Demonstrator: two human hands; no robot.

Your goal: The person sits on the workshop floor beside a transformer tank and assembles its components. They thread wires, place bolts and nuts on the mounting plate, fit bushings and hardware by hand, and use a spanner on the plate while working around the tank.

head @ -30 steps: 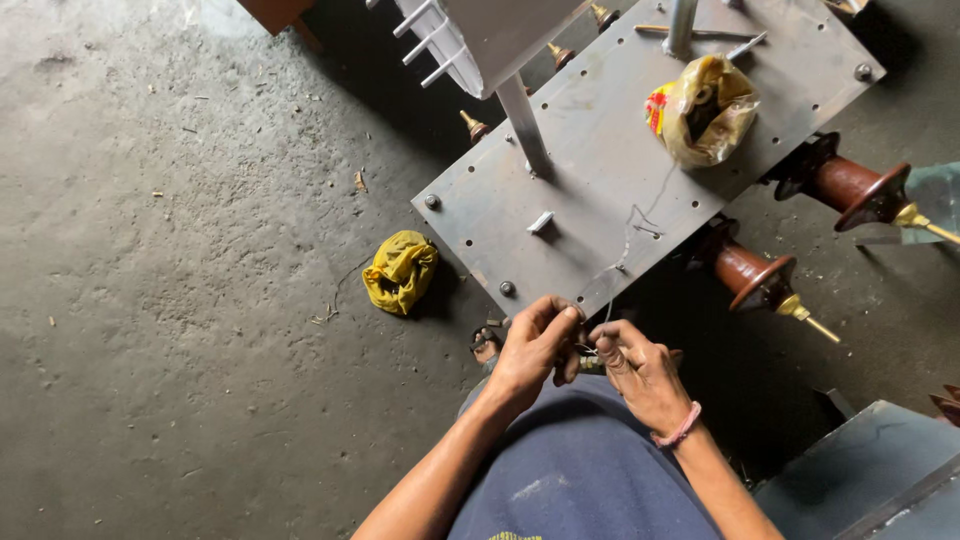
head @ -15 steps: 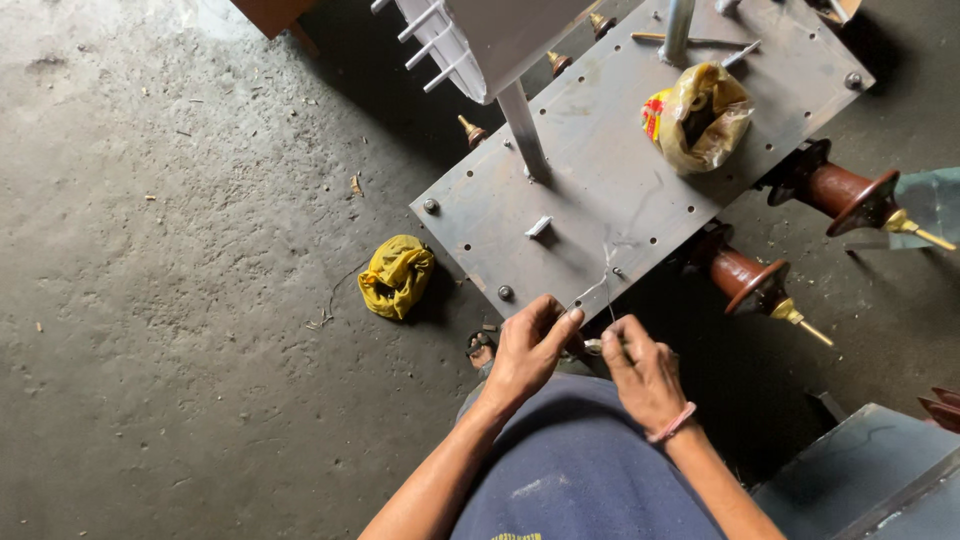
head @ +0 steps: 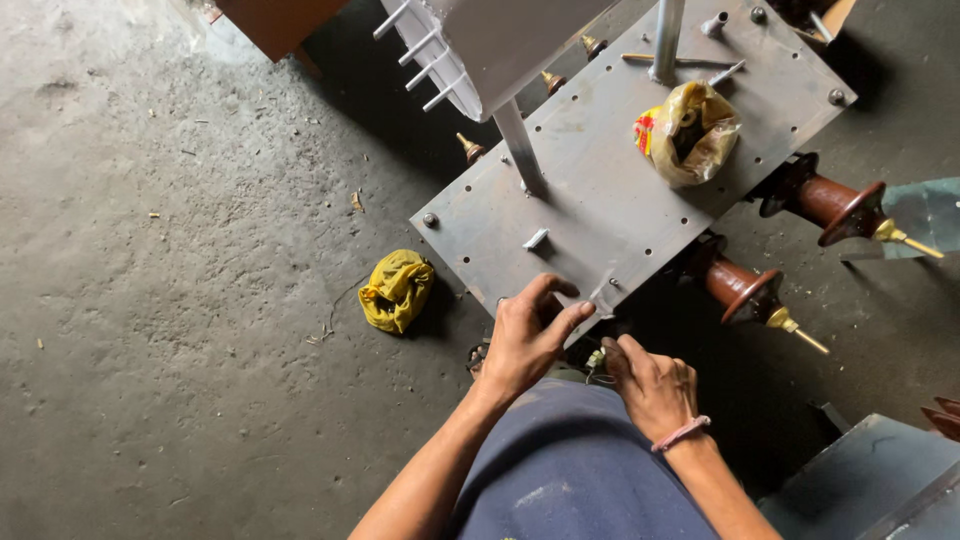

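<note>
At near corner of grey steel plate (head: 620, 210): left hand (head: 525, 340) spread loose, fingers resting on plate edge, gripping nothing. Right hand (head: 650, 385) just below edge, fingers pinched on small pale bit, can't tell what. Yellow rag (head: 397, 290) on floor nearby, plastic bag (head: 688, 135) on plate, two brown insulators (head: 745, 290) off right side.

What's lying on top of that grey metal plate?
On the grey metal plate lies a crumpled yellow plastic bag; its contents stay hidden. The left hand rests on the near edge, covering what is beneath.

Grey steel plate (head: 620, 200); yellow rag (head: 397, 289); red-brown insulators (head: 745, 287); pink wristband (head: 681, 433); blue trousers (head: 570, 470).
</note>
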